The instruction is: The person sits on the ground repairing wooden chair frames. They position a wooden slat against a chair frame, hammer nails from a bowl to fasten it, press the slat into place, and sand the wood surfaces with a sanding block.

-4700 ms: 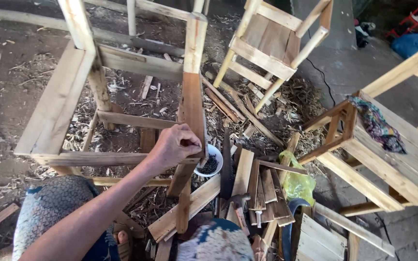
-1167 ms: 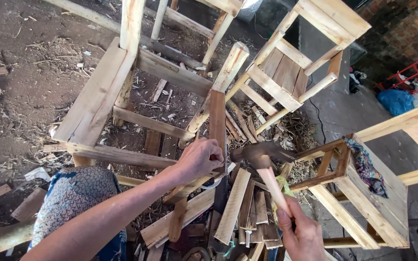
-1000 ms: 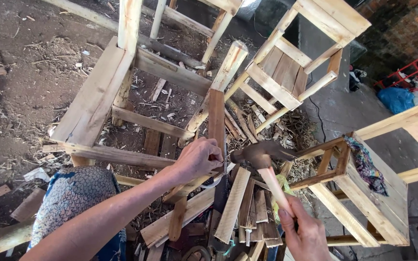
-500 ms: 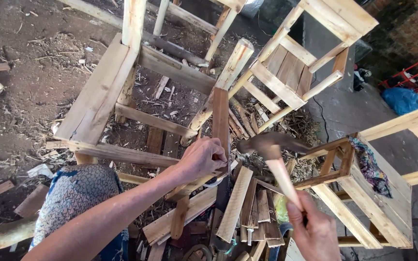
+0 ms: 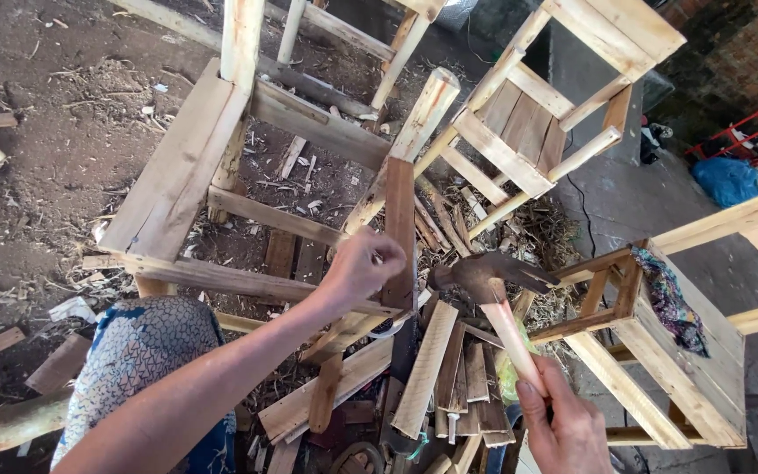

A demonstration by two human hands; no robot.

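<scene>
My left hand (image 5: pixel 362 266) pinches against an upright wooden slat (image 5: pixel 399 230) that stands on the unfinished wooden chair frame (image 5: pixel 186 175) in front of me; whether a nail is between the fingers I cannot tell. My right hand (image 5: pixel 563 421) grips the pale wooden handle of a claw hammer (image 5: pixel 487 279). The dark hammer head hangs just right of the slat, level with my left hand, not touching it.
A pile of short wooden slats (image 5: pixel 449 377) lies on the ground below the hammer. An upturned wooden stool (image 5: pixel 563 96) stands behind, and a wooden crate frame (image 5: pixel 660 351) with a cloth on it at right. Shavings litter the dirt floor.
A few seconds ago only my left hand held the slat. Since then my right hand has come in with the hammer, and its head has swung near the slat.
</scene>
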